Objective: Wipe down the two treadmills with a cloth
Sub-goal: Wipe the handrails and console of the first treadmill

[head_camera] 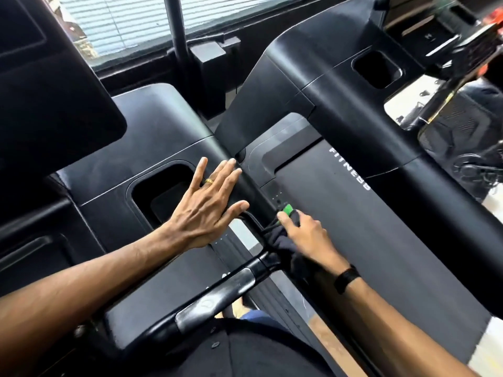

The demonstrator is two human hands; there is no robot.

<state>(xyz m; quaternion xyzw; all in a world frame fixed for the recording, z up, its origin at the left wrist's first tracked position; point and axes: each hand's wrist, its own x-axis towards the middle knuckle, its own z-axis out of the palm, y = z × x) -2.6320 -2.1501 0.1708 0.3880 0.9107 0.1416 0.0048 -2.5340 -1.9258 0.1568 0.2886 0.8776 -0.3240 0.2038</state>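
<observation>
Black plastic fills the view: one treadmill (168,148) console, its belt (381,227) running to 4 o'clock. A second machine cannot be made out for certain. Two hands show. Left hand (209,202) lies flat at centre, grip wide. At 5 o'clock, right hand (304,235) bunches one dark cloth (275,238) beside one green button (287,208). Wiping looks underway; the next stroke likely needs steady pressure along the console edge.
</observation>
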